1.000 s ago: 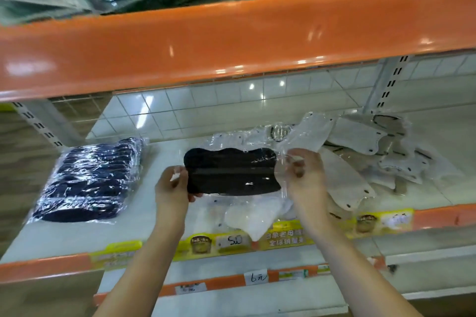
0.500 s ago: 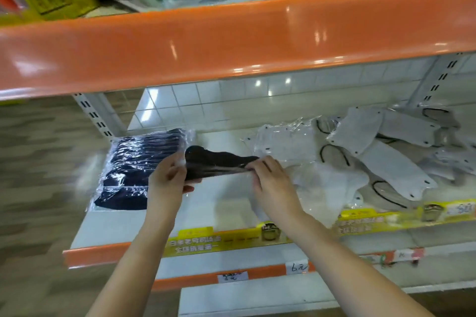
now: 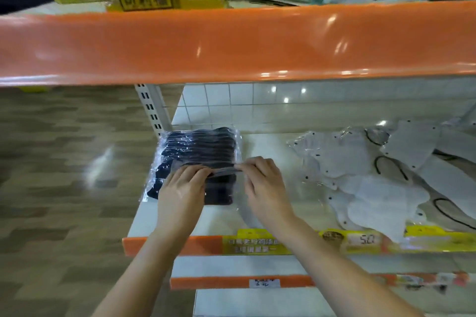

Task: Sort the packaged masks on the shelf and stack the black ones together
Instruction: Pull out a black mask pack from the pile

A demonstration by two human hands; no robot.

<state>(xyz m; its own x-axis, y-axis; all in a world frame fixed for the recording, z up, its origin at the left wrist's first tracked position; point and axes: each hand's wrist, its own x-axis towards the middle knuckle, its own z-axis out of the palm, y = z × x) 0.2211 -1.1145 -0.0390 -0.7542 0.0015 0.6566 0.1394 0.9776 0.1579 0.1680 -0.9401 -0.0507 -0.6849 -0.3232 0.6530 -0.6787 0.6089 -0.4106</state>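
A stack of black masks in clear wrappers (image 3: 201,145) lies at the left end of the white shelf (image 3: 268,141). My left hand (image 3: 181,190) and my right hand (image 3: 264,185) each pinch one end of a single packaged black mask (image 3: 222,171), held flat just over the front of that stack. A loose heap of white and grey packaged masks (image 3: 373,180) covers the right part of the shelf.
An orange shelf edge (image 3: 231,41) hangs low overhead, with goods on top. The shelf's front lip carries yellow price tags (image 3: 257,243). A slotted upright post (image 3: 152,108) stands left of the stack. Lower shelves jut out below my forearms.
Both hands carried the black mask leftward from the middle of the shelf, turned it flat, and brought it over the black stack. The view swung left as well.
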